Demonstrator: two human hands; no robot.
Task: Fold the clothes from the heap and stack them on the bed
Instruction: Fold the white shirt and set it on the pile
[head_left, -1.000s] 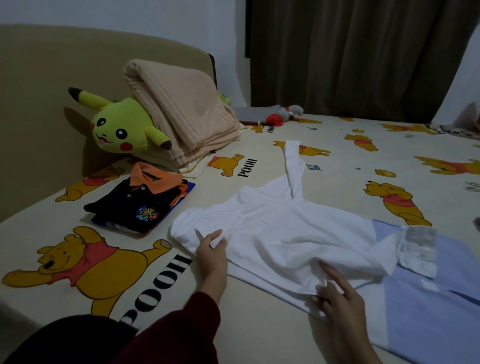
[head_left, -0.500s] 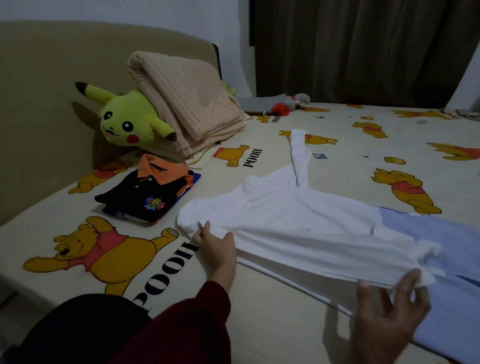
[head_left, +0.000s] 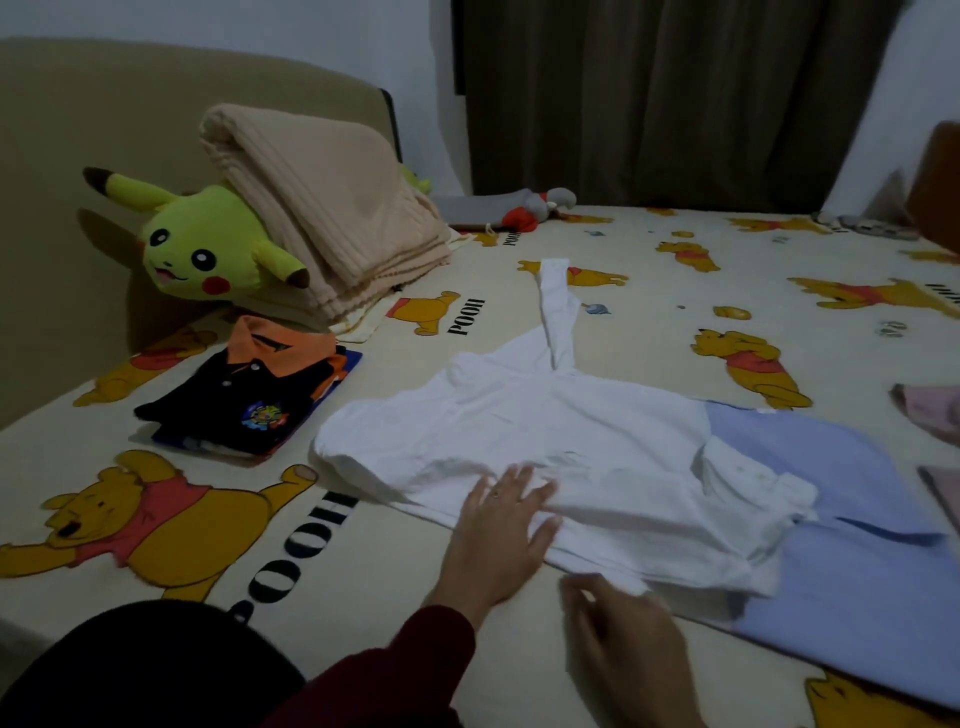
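White-and-pale-blue cotton shirt (head_left: 545, 441), half-folded on cartoon-print bed (head_left: 649, 270): left hand (head_left: 501, 525) flat, pressing; right hand (head_left: 631, 644) loosely curled, empty. Risk: folded sleeve slips open if pressure lifts.

Bare bed (head_left: 649, 270) lies open beyond the white shirt (head_left: 545, 441); folded clothes (head_left: 249, 400), plush toy (head_left: 202, 249) and blanket (head_left: 332, 208) crowd the left, perhaps more garments (head_left: 930, 415) at right.

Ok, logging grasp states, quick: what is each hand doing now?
Left hand: open, flat on the white shirt.
Right hand: fingers loosely curled, holding nothing, open.
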